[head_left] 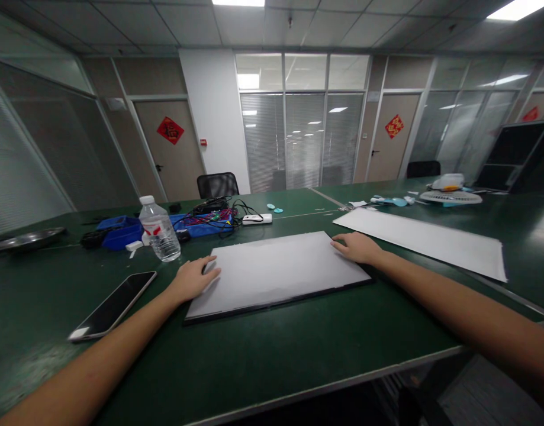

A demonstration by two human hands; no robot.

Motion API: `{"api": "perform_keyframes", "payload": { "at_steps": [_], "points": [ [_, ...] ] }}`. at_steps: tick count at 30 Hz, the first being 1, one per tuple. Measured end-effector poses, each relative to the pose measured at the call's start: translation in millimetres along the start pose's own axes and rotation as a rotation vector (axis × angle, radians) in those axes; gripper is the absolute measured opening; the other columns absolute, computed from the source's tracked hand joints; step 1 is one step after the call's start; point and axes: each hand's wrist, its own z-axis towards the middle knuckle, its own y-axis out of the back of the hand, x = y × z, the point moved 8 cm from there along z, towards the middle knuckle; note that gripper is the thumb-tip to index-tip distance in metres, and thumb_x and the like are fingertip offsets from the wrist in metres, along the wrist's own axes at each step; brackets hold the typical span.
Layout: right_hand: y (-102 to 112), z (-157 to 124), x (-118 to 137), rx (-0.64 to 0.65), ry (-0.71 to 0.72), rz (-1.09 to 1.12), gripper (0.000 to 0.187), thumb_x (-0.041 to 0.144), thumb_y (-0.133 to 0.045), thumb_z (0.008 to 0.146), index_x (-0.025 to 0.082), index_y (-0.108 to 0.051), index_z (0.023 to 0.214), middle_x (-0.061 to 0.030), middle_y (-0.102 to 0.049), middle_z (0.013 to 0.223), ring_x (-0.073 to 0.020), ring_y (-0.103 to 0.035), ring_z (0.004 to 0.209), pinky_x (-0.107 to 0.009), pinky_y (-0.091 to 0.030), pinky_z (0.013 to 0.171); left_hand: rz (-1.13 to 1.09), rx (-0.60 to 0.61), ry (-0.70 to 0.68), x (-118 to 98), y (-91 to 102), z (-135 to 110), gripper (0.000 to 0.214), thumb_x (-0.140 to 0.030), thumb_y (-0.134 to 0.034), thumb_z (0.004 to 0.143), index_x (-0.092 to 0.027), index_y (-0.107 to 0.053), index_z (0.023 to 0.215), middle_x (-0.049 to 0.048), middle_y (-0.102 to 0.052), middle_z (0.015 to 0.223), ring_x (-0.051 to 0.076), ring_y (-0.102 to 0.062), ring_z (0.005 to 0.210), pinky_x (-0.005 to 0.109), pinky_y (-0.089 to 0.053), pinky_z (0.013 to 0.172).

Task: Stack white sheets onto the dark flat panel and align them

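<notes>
A flat white rectangular panel (280,266) with a dark rim lies in front of me on the green table. My left hand (195,278) rests at its left edge, thumb and fingers apart, with the fingertips over the white surface. At the far right corner, my right hand (355,247) lies along the edge with its fingers stretched toward the left. Neither hand is wrapped around the panel. What the undersides of the fingers touch is partly hidden.
Left of the panel are a smartphone (114,306) and a plastic water bottle (160,229). Behind them, blue trays (200,226) hold tangled cables, near a white power strip (257,219). A second long white panel (422,239) lies at right. The table's front edge (325,387) runs close to me.
</notes>
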Motion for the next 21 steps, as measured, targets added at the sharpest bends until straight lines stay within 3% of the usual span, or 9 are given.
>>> {"api": "perform_keyframes", "payload": {
  "at_steps": [5, 8, 11, 14, 18, 21],
  "points": [
    [3, -1, 7, -0.014, 0.121, 0.047, 0.061, 0.058, -0.039, 0.100, 0.020, -0.062, 0.141, -0.0102, -0.077, 0.103, -0.0273, -0.070, 0.090, -0.034, -0.048, 0.074, 0.018, 0.021, 0.032, 9, -5.9, 4, 0.076, -0.062, -0.037, 0.091, -0.017, -0.050, 0.152, 0.0108, -0.050, 0.157, 0.030, -0.051, 0.141, 0.043, -0.035, 0.119],
    [12, 3, -3, -0.105, 0.132, 0.007, 0.055, 0.054, -0.041, 0.100, 0.023, -0.062, 0.140, -0.0089, -0.076, 0.101, -0.0268, -0.068, 0.091, -0.035, -0.048, 0.076, 0.021, 0.024, 0.025, 9, -6.9, 5, 0.075, -0.062, -0.036, 0.092, -0.018, -0.049, 0.152, 0.0105, -0.049, 0.158, 0.029, -0.051, 0.142, 0.042, -0.035, 0.119],
    [20, 9, -37, -0.212, 0.066, -0.077, 0.053, 0.049, -0.042, 0.099, 0.020, -0.065, 0.137, -0.0129, -0.074, 0.113, -0.0305, -0.065, 0.106, -0.040, -0.049, 0.088, 0.024, 0.022, 0.019, 9, -7.1, 5, 0.075, -0.062, -0.036, 0.092, -0.018, -0.051, 0.151, 0.0111, -0.048, 0.158, 0.029, -0.050, 0.142, 0.043, -0.035, 0.119],
    [18, 10, -88, -0.242, -0.033, -0.164, 0.054, 0.047, -0.044, 0.098, 0.016, -0.063, 0.138, -0.0175, -0.066, 0.131, -0.0338, -0.059, 0.119, -0.046, -0.045, 0.100, 0.023, 0.018, 0.018, 9, -7.4, 5, 0.074, -0.062, -0.035, 0.093, -0.019, -0.052, 0.150, 0.0112, -0.048, 0.158, 0.030, -0.050, 0.143, 0.045, -0.033, 0.120],
    [-4, 3, -157, -0.107, -0.248, -0.184, 0.064, 0.052, -0.045, 0.096, 0.016, -0.055, 0.148, -0.0194, -0.053, 0.150, -0.0374, -0.051, 0.133, -0.053, -0.043, 0.105, 0.026, 0.011, 0.018, 9, -7.1, 5, 0.073, -0.061, -0.036, 0.092, -0.020, -0.054, 0.149, 0.0107, -0.049, 0.157, 0.029, -0.048, 0.144, 0.044, -0.033, 0.121],
    [-20, -2, -179, 0.025, -0.335, -0.150, 0.062, 0.055, -0.041, 0.098, 0.016, -0.059, 0.143, -0.0206, -0.058, 0.145, -0.0358, -0.057, 0.128, -0.051, -0.046, 0.102, 0.021, 0.022, 0.013, 8, -7.6, 4, 0.072, -0.060, -0.035, 0.093, -0.019, -0.055, 0.147, 0.0114, -0.049, 0.157, 0.029, -0.048, 0.144, 0.045, -0.032, 0.121]
  ]
}}
